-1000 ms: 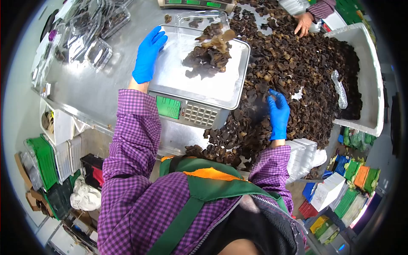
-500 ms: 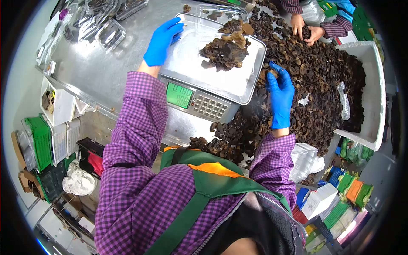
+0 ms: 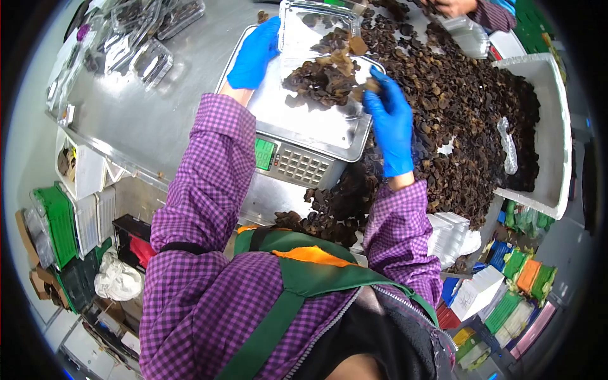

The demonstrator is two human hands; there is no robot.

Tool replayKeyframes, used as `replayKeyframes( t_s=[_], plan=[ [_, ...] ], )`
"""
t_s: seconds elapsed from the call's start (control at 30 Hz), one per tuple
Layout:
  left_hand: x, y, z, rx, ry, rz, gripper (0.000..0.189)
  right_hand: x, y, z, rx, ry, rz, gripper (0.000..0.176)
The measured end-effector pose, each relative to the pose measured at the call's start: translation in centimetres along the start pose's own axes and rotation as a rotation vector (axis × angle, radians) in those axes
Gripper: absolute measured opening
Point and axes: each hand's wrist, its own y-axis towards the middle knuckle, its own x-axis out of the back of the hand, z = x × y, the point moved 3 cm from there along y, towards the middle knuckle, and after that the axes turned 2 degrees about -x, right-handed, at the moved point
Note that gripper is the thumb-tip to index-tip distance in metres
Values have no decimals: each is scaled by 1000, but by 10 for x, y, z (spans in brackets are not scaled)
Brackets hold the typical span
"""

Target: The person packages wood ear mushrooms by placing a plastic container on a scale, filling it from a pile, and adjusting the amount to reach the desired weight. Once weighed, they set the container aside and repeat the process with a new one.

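A digital scale (image 3: 304, 163) stands on the metal table with a pile of dark wood ear mushrooms (image 3: 320, 82) on its shiny pan (image 3: 266, 114). Clear plastic packaging (image 3: 290, 28) lies around and behind that pile. My left hand (image 3: 254, 58), in a blue glove, has its fingers closed on the packaging's left edge; the fingertips are partly hidden. Over the pan's right edge, my gloved right hand (image 3: 394, 123) pinches a brownish wood ear piece (image 3: 366, 88), blurred by motion. The scale's green display (image 3: 264, 154) is partly covered by my left sleeve.
A large heap of wood ears (image 3: 468, 120) spreads rightward into a white foam box (image 3: 557, 139). Filled clear boxes (image 3: 152, 63) lie at the upper left. Stacked clear trays (image 3: 449, 237) stand at the near right. A co-worker's hand (image 3: 453, 6) is at the top edge.
My right hand has moved left from the heap to the pan with a wood ear piece. My left hand now grips the packaging, whose far part has risen. The co-worker's hands have shifted upward in view.
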Motion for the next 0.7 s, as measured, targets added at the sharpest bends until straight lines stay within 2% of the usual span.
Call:
replayKeyframes(
  t_s=[0.03, 0.1, 0.17, 0.23, 0.4, 0.5, 0.6, 0.67, 0.7],
  plan=[
    [-7, -1, -6, -1, -2, 13, 49, -5, 3, -6, -16, -95, 58, 52],
    [-20, -14, -25, -3, -35, -66, 50, -14, 5, -4, -16, -149, 110, 57],
    [-20, -14, -30, -16, -33, -36, 53, -14, 6, -3, -44, -131, 89, 57],
    [-21, -17, -37, -64, -16, -20, 57, -12, 7, -9, -100, -3, 82, 50],
    [-28, -25, -51, -136, -2, 10, 59, 4, -1, -17, -131, 35, -32, 37],
    [-33, -34, -59, -192, 67, 2, 57, 12, -7, -23, -155, 88, -90, 36],
    [-35, -50, -66, -203, 105, -52, 51, 19, -10, -31, -120, 39, -119, 33],
    [-35, -62, -67, -222, 333, 34, 39, 22, -14, -32, -124, -3, -131, 32],
    [-37, -70, -68, -225, 334, 35, 39, 23, -16, -34, -176, 13, -137, 34]
  ],
)
